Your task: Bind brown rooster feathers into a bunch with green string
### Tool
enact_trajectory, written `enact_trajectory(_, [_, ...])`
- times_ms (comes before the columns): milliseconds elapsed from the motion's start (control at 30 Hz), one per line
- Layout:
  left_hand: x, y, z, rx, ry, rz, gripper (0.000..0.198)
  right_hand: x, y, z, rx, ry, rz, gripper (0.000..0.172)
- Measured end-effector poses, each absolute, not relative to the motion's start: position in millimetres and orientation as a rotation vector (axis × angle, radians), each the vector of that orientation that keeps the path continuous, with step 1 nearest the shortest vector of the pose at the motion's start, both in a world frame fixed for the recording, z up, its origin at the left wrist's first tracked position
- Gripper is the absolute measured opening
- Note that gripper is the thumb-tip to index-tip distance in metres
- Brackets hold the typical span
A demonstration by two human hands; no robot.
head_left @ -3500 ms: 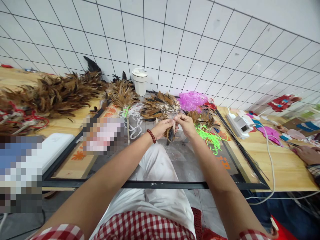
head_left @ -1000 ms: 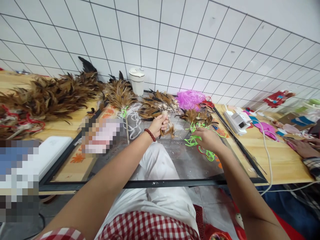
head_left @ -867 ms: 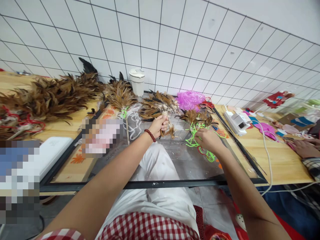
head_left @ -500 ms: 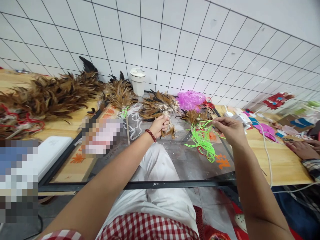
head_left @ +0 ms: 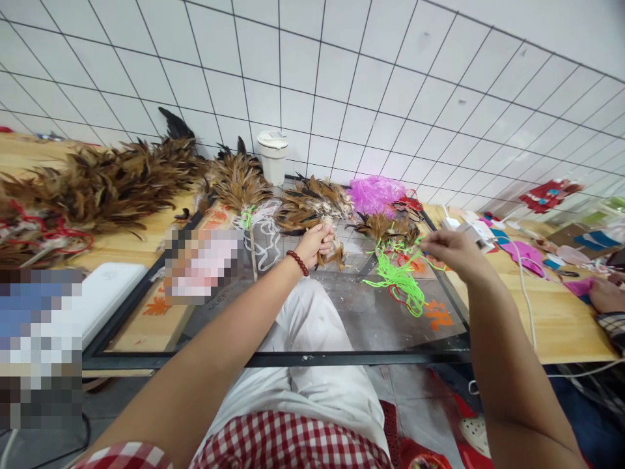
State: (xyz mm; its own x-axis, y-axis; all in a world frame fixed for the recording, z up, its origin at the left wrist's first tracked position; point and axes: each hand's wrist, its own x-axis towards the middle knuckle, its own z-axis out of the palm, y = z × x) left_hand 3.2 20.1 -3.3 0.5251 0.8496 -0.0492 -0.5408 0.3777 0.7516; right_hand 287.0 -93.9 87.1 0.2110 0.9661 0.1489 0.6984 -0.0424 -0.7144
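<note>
My left hand [head_left: 315,247], with a dark red bead bracelet at the wrist, is closed over the table's middle. Brown feathers [head_left: 334,255] stick out beside its fingers, with pale fluff by the thumb; most of what it grips is hidden. To the right, my right hand [head_left: 454,253] has thumb and fingers pinched together on a strand of bright green cord. The tangled green cord [head_left: 401,280] lies just left of it, mixed with some red cord. Behind the tangle is a small feather bundle [head_left: 388,227]. A larger pile of loose feathers [head_left: 307,205] lies beyond my left hand.
A feather duster [head_left: 239,182] with green binding lies beside white cord [head_left: 266,241]. Behind stand a white cup [head_left: 273,159] and a purple plastic bag [head_left: 375,193]. A long feather bundle [head_left: 97,189] covers the left side. Another person's hand [head_left: 608,293] is at far right.
My view has shifted slightly, so the table sits a little further right. Both my hands keep much the same hold. The other person's hand at far right now has a purple-pink piece by it.
</note>
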Motion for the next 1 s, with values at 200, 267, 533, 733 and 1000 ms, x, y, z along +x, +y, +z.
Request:
enact_trajectory(200, [3.4,20.9,-4.0,0.747,0.478,0.915,0.027,248.1,-100.2,68.3,-1.875,-2.157,0.178,0.016])
enact_trajectory(267, [3.5,21.4,-4.6,0.75,0.472,0.92,0.027,234.8,-102.7,58.7,-1.93,-2.279,0.068,0.017])
enact_trajectory(533, [3.3,21.8,-4.7,0.736,0.471,0.916,0.028,234.6,-104.1,46.0,-1.859,-2.205,0.153,0.018])
enact_trajectory(733, [2.9,18.7,-0.6,0.74,0.493,0.912,0.029,259.3,-107.0,89.6,-1.452,-1.488,0.459,0.017])
enact_trajectory(1000, [3.5,20.3,-2.8,0.753,0.479,0.92,0.027,267.4,-106.9,113.2,-1.432,-1.218,0.573,0.021])
